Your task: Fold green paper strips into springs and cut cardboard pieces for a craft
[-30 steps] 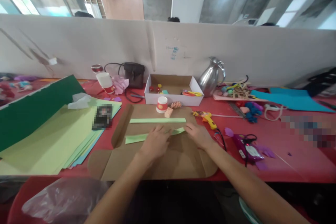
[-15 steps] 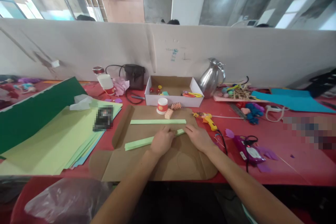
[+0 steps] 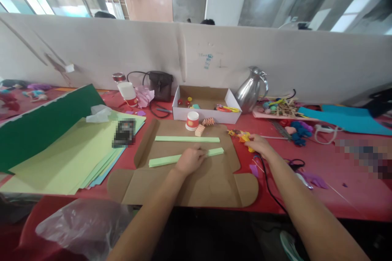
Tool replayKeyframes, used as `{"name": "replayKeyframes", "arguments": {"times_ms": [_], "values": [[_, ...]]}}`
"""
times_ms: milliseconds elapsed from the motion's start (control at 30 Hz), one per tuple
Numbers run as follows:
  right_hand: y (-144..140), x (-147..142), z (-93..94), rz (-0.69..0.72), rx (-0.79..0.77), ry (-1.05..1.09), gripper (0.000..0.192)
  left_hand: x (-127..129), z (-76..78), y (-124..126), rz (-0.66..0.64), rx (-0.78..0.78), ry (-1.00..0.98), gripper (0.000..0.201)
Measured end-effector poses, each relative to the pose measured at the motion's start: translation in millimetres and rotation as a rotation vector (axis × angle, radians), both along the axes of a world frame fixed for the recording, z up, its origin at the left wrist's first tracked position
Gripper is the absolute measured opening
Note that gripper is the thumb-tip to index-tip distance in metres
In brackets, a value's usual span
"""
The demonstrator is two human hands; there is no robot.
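Observation:
My left hand (image 3: 190, 159) presses down on the middle of a folded light green paper strip (image 3: 163, 160) that lies on a flattened brown cardboard sheet (image 3: 186, 181). A second green strip (image 3: 187, 139) lies flat just beyond it. My right hand (image 3: 259, 145) is off the cardboard to the right, closed over the yellow glue gun (image 3: 240, 134) on the red table, whose black cord (image 3: 269, 189) runs back toward me.
A white box (image 3: 206, 108) of small items, a red-and-white cup (image 3: 192, 120) and a steel jug (image 3: 252, 88) stand behind the cardboard. Green and light green paper sheets (image 3: 61, 147) cover the left. Craft clutter and blue paper (image 3: 346, 118) lie at the right. A plastic bag (image 3: 79, 224) sits near left.
My right hand left the green strip's right end and moved right onto the glue gun. My left hand stayed on the strip.

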State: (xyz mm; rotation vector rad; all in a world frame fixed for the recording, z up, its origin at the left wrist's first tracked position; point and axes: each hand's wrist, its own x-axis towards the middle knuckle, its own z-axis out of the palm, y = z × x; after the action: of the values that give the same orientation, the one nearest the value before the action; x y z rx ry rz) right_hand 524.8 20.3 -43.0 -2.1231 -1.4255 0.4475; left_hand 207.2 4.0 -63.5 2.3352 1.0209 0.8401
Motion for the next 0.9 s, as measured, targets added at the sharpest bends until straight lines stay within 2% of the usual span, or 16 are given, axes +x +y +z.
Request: {"name": "replayKeyframes", "arguments": {"times_ms": [67,167,300,333,567,767,900], "values": [[6,-1,1.7,-0.040,-0.062,0.124,0.005,0,-1.3,0,0.007,0.009,0.007,0.023],[11,-5,10.0,-0.093,-0.098,0.296,0.008,1,-2.4,-1,0.013,0.020,0.030,0.022],[7,-15,26.7,-0.082,-0.043,0.539,0.001,3,-2.6,-2,0.009,0.033,0.067,0.020],[4,-17,31.3,-0.068,-0.011,0.589,0.005,3,-2.3,-2,0.007,0.037,0.077,0.021],[-35,-33,61.3,-0.050,0.330,0.718,0.024,1,3.0,-1,-0.005,0.049,0.101,0.023],[-76,-48,73.8,0.129,0.250,0.926,0.027,1,6.4,-2,0.019,0.048,0.134,0.021],[-102,-48,73.3,0.223,0.181,0.886,0.033,2,6.3,-3,0.051,0.052,0.146,0.020]]}}
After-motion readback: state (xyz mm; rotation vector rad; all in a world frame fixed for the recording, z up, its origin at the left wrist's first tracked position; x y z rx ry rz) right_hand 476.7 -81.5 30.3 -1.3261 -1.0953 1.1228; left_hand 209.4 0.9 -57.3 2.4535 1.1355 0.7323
